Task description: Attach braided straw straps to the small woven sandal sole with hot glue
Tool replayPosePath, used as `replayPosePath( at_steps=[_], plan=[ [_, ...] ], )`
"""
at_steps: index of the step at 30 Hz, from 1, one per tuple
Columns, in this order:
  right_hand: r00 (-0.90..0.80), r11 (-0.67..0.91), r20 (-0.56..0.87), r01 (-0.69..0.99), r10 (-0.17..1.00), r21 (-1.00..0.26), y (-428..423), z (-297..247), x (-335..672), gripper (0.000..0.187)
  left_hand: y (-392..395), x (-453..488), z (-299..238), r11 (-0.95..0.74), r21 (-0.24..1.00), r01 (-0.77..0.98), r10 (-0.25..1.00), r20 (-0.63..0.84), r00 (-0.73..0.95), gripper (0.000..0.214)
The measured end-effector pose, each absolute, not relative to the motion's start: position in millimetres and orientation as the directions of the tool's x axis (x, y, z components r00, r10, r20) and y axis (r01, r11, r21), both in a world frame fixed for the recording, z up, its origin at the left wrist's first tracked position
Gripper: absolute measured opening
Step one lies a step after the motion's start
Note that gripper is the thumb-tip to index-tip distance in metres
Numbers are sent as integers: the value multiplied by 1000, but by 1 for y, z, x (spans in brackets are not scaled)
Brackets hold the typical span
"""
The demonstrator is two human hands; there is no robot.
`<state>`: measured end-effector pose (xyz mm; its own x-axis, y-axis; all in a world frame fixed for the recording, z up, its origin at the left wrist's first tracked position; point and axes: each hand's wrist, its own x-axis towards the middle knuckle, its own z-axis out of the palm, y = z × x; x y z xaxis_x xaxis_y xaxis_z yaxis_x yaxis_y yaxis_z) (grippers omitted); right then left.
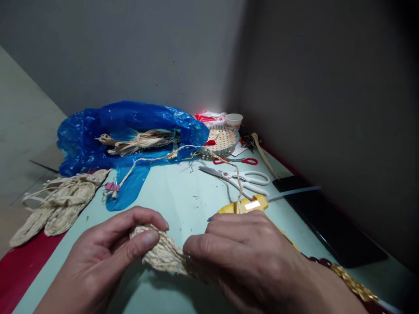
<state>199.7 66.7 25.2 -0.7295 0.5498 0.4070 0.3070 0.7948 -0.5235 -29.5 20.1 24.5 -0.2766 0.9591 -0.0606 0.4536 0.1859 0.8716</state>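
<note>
**A:** Where does the woven straw piece (pixel 163 255) lie?

**B:** Just on the near side of the glue gun (pixel 244 206), with its long axis running left to right between the hands.

**A:** And the hands?

**B:** The left hand (pixel 108 250) pinches its left end between thumb and fingers. The right hand (pixel 252 255) closes over its right end. Neither hand is nearer.

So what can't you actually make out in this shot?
Head view only.
Woven straw piece: its right end is covered by the right hand, and the left hand pinches the other end, so its full shape is unclear.
Yellow glue gun: its grip is behind the right hand.
Straw bundle: its right end runs under the blue plastic bag.
Paper cup: too small to see inside.
</note>
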Motion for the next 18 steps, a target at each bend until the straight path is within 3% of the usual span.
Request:
replayPosePath(
  at_steps=[10, 18],
  plan=[
    [-768, 805, 349, 340, 536, -487, 69, 30, 200, 15, 25, -41, 16, 189, 869, 458, 971, -96, -219, 27],
    [-815, 807, 250, 378, 522, -453, 67, 32, 200, 15, 22, -42, 17, 222, 885, 409, 955, -113, -275, 30]
  ],
)
